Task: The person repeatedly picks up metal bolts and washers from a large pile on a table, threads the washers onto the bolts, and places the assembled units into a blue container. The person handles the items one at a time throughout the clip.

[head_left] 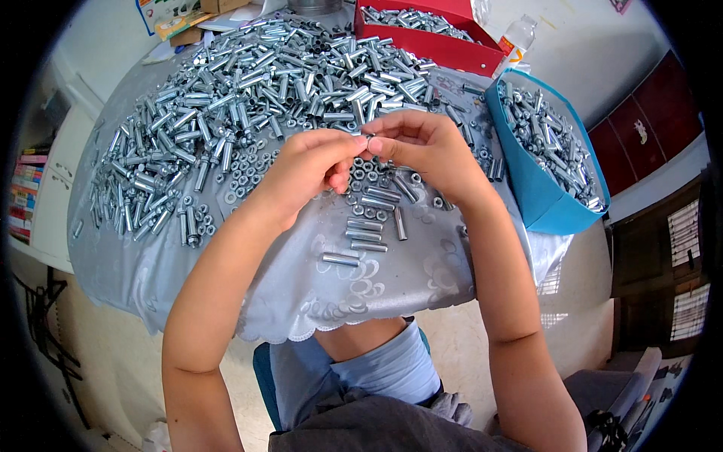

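Note:
My left hand (316, 162) and my right hand (425, 143) meet over the table, fingertips pinched together. Between them a small shiny metal part (370, 136) shows; the fingers hide most of it, and I cannot tell its kind. Below the hands lie several loose metal sleeves, among them one sleeve (340, 259) nearest the table edge. Hex nuts (245, 169) and washers are scattered beside my left wrist and beneath both hands. A large heap of sleeves and bolts (248, 83) covers the far and left part of the table.
A grey patterned cloth (294, 294) covers the round table. On the right stands a blue fabric bin (557, 203) filled with assembled anchor bolts (546, 143). Behind are a red box (444, 45) of metal parts and a clear bottle (517, 41). A grey chair (610, 392) is at lower right.

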Tool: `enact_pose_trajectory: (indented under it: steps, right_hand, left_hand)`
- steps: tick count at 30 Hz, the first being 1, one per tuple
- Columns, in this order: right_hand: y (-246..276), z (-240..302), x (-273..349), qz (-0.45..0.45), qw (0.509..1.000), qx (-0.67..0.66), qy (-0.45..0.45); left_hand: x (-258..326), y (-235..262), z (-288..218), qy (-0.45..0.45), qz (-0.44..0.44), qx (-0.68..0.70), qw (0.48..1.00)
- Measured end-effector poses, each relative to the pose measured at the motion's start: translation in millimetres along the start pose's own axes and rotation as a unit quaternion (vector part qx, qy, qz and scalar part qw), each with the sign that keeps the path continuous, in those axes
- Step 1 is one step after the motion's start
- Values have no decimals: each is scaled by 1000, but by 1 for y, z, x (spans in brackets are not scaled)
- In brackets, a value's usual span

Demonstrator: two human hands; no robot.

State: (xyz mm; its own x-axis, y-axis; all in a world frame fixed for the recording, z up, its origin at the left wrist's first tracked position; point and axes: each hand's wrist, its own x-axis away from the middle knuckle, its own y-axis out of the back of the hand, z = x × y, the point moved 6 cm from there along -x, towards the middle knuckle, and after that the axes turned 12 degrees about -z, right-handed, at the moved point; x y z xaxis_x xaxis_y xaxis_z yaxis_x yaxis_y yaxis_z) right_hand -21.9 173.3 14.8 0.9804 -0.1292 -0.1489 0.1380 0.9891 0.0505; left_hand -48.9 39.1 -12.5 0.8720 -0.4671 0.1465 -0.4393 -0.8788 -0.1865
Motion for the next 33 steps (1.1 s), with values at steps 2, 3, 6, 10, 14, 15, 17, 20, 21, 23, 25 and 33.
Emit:
enact_pose_trajectory:
  steps: [2,3,6,10,14,15,17,20,21,23,25,33]
  right_hand:
    - [-1,0,-2,17,999,-11,25]
    - [-1,1,-2,26,999,-16,38]
    - [0,1,-2,-2,999,35,39]
    - [-1,-1,-1,-42,993,62,95]
    - [-2,3,1,-66,977,106,174]
    - [-3,7,2,-72,968,131,203]
    - [-4,14,5,-62,955,156,245]
    - [-4,19,7,-52,949,168,262]
    - [-4,19,7,-49,950,168,259]
    - [-4,20,7,-39,949,176,258]
    - [-4,20,7,-31,955,174,239]
    - [-25,7,17,60,889,308,334]
  left_hand:
    - [-2,1,0,-1,7,6,1000]
    - [-2,1,0,-2,10,10,1000]
    - [-1,-1,-1,13,20,74,997]
    - [-1,-1,3,65,7,138,988]
    - [-1,-2,4,70,4,137,988]
    - [0,-2,3,67,1,124,990]
    - [2,-3,3,69,5,123,990]
    - [1,-3,5,68,11,116,991]
    - [0,-2,5,67,13,113,991]
    - [-1,-3,6,79,9,109,991]
    - [-1,-1,5,88,-7,122,989]
    - [-16,27,-6,56,-96,282,953]
